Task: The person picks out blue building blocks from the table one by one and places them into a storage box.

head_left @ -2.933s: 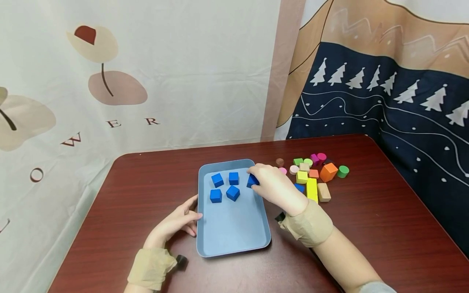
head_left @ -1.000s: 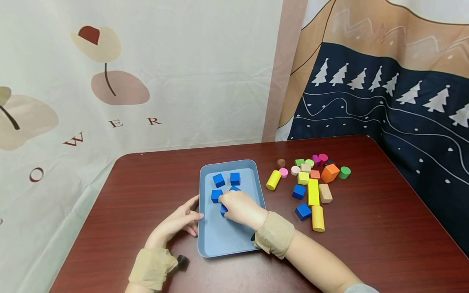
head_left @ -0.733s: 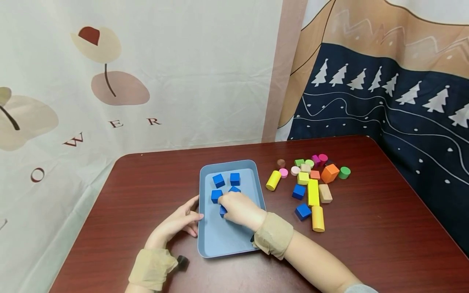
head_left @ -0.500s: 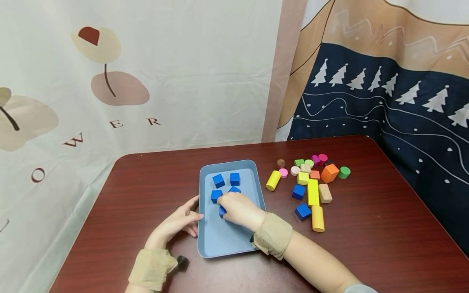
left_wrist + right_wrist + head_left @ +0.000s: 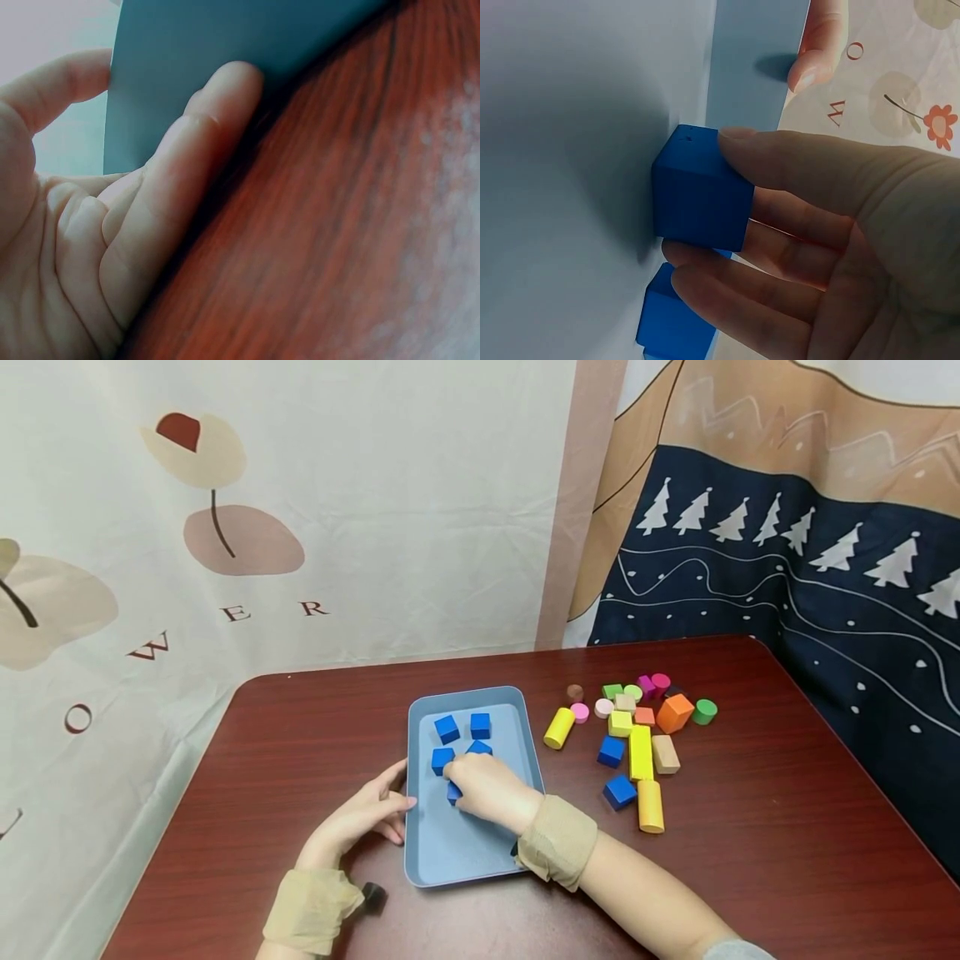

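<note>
A blue-grey tray (image 5: 472, 860) lies on the table with several blue cubes (image 5: 447, 729) in its upper half. The right hand (image 5: 491, 787) is over the tray; in the right wrist view its thumb and fingers pinch a blue cube (image 5: 701, 191) close to the tray floor, with another cube (image 5: 673, 319) beside the fingertips. At the tray's left edge is the left hand (image 5: 367, 810), its thumb on the rim. The left wrist view shows that hand's fingers (image 5: 176, 172) lying along the outer wall of the tray (image 5: 172, 60).
Right of the tray is a loose group of blocks: two blue cubes (image 5: 620, 792), yellow cylinders (image 5: 558, 728), a long yellow block (image 5: 641, 753), an orange block (image 5: 674, 713), a green cylinder (image 5: 704, 712) and several smaller pieces. Printed curtains (image 5: 420, 527) hang behind the table (image 5: 780, 793).
The right hand has moved from the tray's upper right edge to its middle left with a blue cube, and recently shifted slightly left. The left hand stays at the rim.
</note>
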The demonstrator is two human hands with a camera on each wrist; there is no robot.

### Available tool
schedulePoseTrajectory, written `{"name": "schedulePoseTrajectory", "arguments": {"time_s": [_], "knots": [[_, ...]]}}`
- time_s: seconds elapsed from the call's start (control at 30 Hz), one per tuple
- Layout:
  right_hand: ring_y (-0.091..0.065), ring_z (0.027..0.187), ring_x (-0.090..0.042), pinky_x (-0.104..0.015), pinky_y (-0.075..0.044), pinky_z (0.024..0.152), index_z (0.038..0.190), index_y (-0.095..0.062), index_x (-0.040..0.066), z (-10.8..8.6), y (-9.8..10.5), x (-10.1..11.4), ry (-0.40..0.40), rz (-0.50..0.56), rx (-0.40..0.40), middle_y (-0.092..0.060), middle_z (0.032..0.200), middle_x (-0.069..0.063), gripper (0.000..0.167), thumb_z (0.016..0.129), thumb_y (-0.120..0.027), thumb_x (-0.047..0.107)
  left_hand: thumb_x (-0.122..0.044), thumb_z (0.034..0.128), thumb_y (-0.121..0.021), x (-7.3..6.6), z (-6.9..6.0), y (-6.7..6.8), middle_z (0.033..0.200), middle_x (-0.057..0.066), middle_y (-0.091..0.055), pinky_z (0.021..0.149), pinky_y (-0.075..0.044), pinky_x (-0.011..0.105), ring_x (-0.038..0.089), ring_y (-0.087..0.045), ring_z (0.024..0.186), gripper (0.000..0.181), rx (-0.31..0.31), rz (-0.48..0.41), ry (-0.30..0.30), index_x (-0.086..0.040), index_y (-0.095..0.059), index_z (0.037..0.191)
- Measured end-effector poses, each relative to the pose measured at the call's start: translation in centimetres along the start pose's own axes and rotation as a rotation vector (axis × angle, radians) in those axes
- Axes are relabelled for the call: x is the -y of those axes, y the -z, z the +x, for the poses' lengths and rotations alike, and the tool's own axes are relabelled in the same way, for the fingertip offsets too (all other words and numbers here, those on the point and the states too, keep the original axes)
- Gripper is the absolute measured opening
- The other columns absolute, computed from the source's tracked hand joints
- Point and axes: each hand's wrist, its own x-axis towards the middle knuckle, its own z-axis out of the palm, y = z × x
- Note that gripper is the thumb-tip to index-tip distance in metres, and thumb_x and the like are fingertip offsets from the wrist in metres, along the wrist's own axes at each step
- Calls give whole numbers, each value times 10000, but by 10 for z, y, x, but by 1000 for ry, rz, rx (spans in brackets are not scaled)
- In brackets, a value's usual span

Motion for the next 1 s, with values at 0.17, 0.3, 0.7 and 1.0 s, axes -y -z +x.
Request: {"name": "schedulePoseTrajectory", "arguments": {"time_s": [0.17,0.3,0.7,1.0], "knots": [[-495,678,-85,-224,-470,616,1012,-701,86,1,1,1,0,-3,7,-609,809,30,227,824,-774,191,-180,950,-608,0,0,1,742,167,-640,555,-572,350,195,-612,543,786,4,-9,-3,-68,-86,1527],[-493,679,-88,-227,-468,617,1017,-701,84,1,1,1,0,-4,12,-609,814,28,231,824,-773,188,-179,953,-604,1,0,2,757,175,-644,556,-572,345,198,-614,546,784,10,-16,-3,-70,-83,1528],[-508,705,-90,-222,-491,656,1083,-696,78,0,6,3,-20,34,40,-628,857,22,314,814,-786,212,-179,956,-597,0,0,1,770,179,-648,556,-572,339,202,-618,550,779,17,-18,-3,-65,-79,1527],[-538,762,-90,-237,-508,711,1140,-682,73,-1,13,3,-8,42,25,-670,987,-3,372,812,-787,216,-172,953,-600,-1,-1,1,769,183,-647,550,-570,341,209,-618,551,772,15,-20,-10,-64,-93,1526]]}}
